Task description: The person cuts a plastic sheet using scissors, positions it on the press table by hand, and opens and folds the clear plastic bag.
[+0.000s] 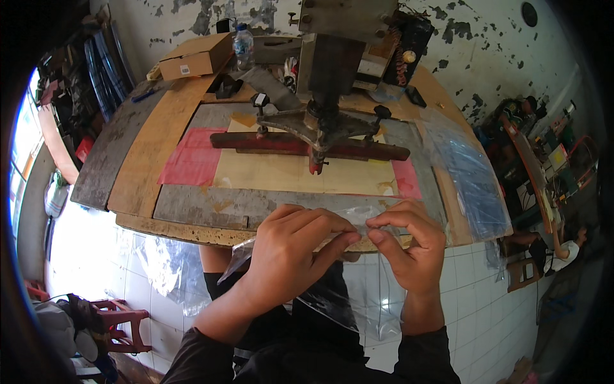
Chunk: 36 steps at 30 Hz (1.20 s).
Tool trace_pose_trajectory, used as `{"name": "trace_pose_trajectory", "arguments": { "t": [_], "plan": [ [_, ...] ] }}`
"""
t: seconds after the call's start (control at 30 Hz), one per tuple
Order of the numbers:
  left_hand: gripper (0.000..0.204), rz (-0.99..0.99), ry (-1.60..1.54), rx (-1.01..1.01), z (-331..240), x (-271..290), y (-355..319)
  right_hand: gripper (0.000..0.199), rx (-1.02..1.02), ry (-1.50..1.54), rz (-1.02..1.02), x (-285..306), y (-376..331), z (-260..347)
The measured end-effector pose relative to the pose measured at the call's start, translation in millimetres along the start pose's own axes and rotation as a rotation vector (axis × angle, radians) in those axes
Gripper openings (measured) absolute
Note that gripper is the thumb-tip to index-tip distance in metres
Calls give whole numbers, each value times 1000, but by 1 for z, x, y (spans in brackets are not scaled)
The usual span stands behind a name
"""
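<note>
A clear plastic sheet or bag [369, 281] hangs from my two hands over my lap, just in front of the table's near edge. My left hand [295, 246] pinches its upper edge between thumb and fingers. Close beside it, my right hand [412, 240] pinches the same edge, the fingertips of both hands nearly meeting. Beyond them stands a press [326, 121] with a long red-brown metal bar [268, 142] across it. Under the bar lies a pale yellow sheet [268, 176], with pink sheet [192, 157] showing at both sides.
A stack of clear plastic [470, 179] lies at the table's right side. At the back left are a cardboard box [195, 57] and a water bottle [244, 48]. More clear plastic [173, 269] hangs at the left front. A red stool [121, 323] stands lower left; people sit far right.
</note>
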<state>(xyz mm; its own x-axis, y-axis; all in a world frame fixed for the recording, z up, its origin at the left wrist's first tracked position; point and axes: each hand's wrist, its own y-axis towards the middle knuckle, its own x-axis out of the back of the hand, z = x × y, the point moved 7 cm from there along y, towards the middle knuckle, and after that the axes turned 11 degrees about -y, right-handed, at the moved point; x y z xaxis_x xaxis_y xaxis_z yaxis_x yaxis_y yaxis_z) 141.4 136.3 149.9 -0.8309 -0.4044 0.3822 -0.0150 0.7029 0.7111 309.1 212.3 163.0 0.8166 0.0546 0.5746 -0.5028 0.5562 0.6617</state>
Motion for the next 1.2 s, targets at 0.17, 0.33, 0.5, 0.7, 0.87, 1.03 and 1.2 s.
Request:
{"name": "trace_pose_trajectory", "arguments": {
  "t": [0.17,0.33,0.5,0.7,0.87,1.03,1.2],
  "plan": [
    [19,16,-19,18,-1,0,1,15,-10,12,22,-2,0,-2],
    [18,-12,-56,132,0,-2,4,15,-59,49,18,-3,-3,-8],
    [14,30,-37,131,11,-7,-3,14,-110,76,-21,0,-5,-13],
    [12,-46,-18,137,9,-3,-2,11,-120,90,-35,0,-3,-14],
    [13,-63,24,99,5,-4,-1,11,-113,81,-50,2,-5,-15],
    [14,-99,22,63,2,-4,0,10,-91,72,-68,3,-6,-15],
    [15,-97,34,33,4,-6,-2,9,-111,96,-87,3,-6,-16]
  ]
}}
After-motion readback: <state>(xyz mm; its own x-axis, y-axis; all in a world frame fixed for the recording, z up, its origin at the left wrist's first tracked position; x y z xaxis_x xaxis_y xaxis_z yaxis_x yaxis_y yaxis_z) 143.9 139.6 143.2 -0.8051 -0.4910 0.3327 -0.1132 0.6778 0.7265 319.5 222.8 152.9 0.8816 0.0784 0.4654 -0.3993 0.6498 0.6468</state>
